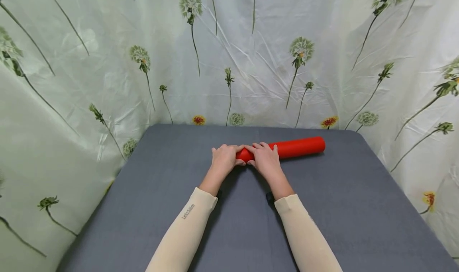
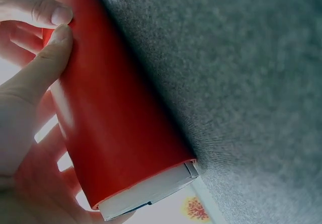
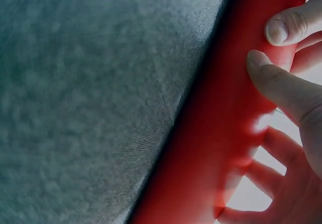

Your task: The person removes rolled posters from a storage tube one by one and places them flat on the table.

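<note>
Near the far edge of the surface (image 1: 161,192), the left hand (image 1: 224,159) and right hand (image 1: 266,159) hold one red roll (image 1: 301,146); one floral curtain (image 1: 251,73) hangs beyond. At the left wrist, fingers (image 2: 55,141) and thumb clasp the roll, one pale insert (image 2: 151,191) in its end. At the right wrist, fingers also clasp it.

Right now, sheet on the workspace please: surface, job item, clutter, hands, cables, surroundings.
Surface: grey fabric-textured tabletop, visible parts look flat.
Job item: smooth red cylinder, lying towards the far edge; white insert shows in its left end.
Clutter: nothing seen.
Left hand: holds the cylinder at its left end.
Right hand: holds it alongside, thumb tips close together.
Cables: nothing seen.
Surroundings: white curtain with green dandelion print, behind and at both sides.
</note>
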Motion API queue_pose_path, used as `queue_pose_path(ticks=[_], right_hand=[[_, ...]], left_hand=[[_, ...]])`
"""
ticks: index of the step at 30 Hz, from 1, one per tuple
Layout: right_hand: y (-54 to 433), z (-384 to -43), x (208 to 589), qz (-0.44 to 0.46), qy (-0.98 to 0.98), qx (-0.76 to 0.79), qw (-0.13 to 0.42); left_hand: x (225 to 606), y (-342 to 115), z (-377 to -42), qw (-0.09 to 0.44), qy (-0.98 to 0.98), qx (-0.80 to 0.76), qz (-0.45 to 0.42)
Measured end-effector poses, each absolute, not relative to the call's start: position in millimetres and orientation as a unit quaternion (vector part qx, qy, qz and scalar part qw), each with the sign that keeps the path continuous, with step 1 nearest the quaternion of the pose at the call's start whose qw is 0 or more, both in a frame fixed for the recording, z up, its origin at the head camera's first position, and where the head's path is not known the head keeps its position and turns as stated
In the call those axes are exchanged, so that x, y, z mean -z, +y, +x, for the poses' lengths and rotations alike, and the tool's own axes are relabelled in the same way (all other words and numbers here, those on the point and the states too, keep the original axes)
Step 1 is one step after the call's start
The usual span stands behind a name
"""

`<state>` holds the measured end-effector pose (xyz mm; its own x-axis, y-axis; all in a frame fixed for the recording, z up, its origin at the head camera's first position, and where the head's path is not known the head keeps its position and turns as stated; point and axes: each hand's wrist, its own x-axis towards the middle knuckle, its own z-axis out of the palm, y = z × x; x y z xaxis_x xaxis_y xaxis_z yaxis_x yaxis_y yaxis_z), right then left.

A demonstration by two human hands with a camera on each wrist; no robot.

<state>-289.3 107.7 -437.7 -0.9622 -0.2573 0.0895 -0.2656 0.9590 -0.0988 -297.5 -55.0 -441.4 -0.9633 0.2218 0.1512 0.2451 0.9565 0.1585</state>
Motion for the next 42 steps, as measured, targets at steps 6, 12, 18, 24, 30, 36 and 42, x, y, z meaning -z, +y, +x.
queue_pose_path(ticks=[6, 12, 18, 24, 30, 36, 42], right_hand=[[105.4, -293.7, 433.7, 0.135, -0.988, -0.057, 0.055], [109.1, -293.1, 436.2, 0.139, -0.987, -0.06, 0.052], [114.4, -290.8, 435.1, 0.143, -0.986, -0.069, 0.054], [117.2, -289.5, 433.7, 0.152, -0.984, -0.085, 0.046], [113.3, -288.6, 431.6, 0.16, -0.982, -0.092, 0.034], [112.5, -289.7, 432.6, 0.158, -0.983, -0.088, 0.031], [114.3, -291.3, 433.7, 0.164, -0.982, -0.085, 0.036]], left_hand=[[435.1, -57.1, -297.9, 0.069, -0.987, 0.091, -0.118], [431.2, -63.1, -290.8, 0.074, -0.985, 0.089, -0.126], [424.6, -82.7, -276.2, 0.15, -0.971, 0.158, -0.096], [431.0, -105.9, -259.4, 0.176, -0.945, 0.271, -0.046], [440.5, -121.0, -254.8, 0.157, -0.93, 0.331, -0.014], [447.6, -130.5, -254.5, 0.104, -0.913, 0.394, -0.005], [452.9, -137.7, -255.1, 0.032, -0.882, 0.47, -0.028]])
